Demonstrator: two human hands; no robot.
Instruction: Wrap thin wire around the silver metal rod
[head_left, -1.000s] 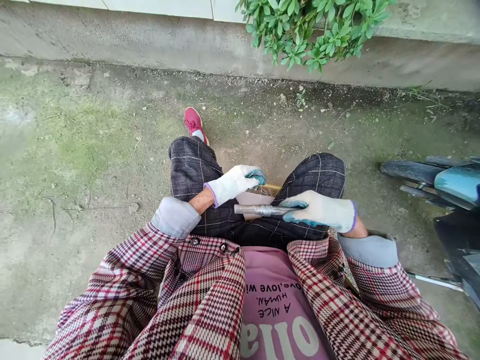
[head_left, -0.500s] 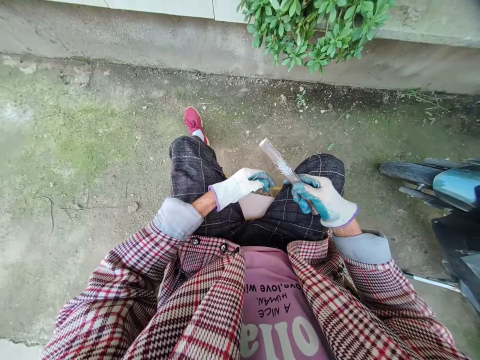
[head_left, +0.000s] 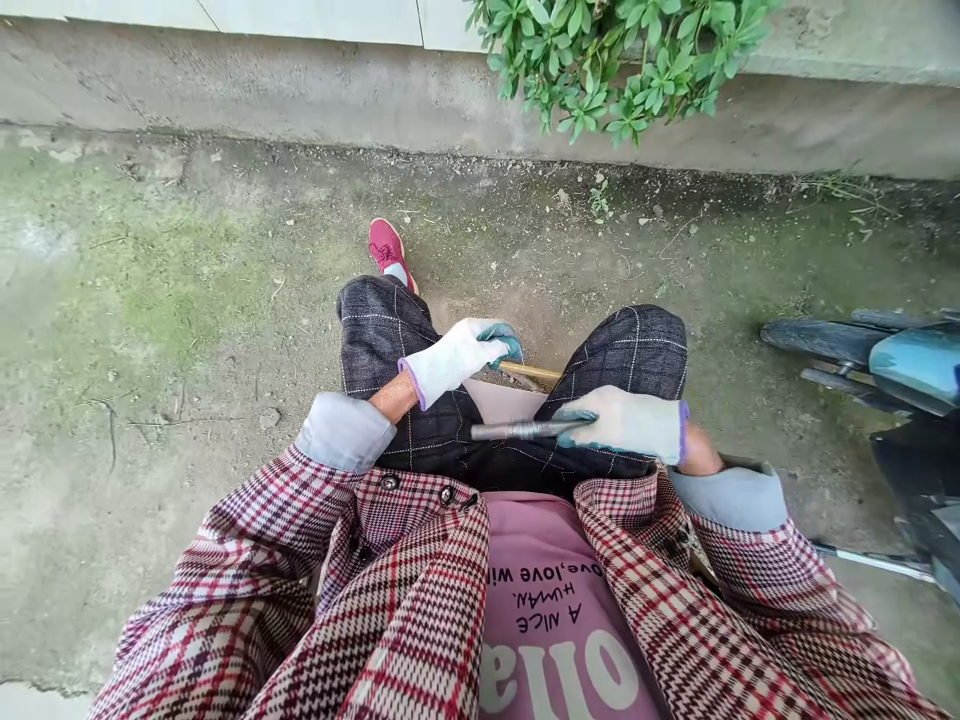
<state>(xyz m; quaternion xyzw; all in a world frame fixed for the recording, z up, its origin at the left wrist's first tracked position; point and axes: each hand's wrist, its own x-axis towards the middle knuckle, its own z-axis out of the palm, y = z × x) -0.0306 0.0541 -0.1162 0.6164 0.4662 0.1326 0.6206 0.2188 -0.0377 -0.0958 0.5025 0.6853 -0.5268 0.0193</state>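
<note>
The ground [head_left: 187, 330] is rough outdoor concrete, stained green with moss on the left and scattered with grit and dry twigs. At the far edge it runs into a low concrete kerb [head_left: 300, 90], over which a leafy green plant [head_left: 615, 60] hangs. To the left the ground lies open. On the right a dark scooter [head_left: 892, 365] stands close by and is cut off by the frame edge.

The person sits with knees apart, and both gloved hands are in the narrow gap between the thighs. The left hand [head_left: 457, 355] rests on the left thigh, its fingers curled around the near end of a yellow stick [head_left: 529, 373] that slants across the gap. The right hand [head_left: 626, 425] is closed around a metal tool [head_left: 517, 430], which lies level above the lap with its free end pointing left, just below the stick and apart from it.

A pale piece [head_left: 502, 403] shows between the thighs, too hidden to identify. The tool's handle end is buried in the glove, and the stick's far end disappears behind the right knee. One red shoe [head_left: 388, 248] peeks out beyond the left knee. A checked jacket [head_left: 375, 600] fills the bottom of the view.
</note>
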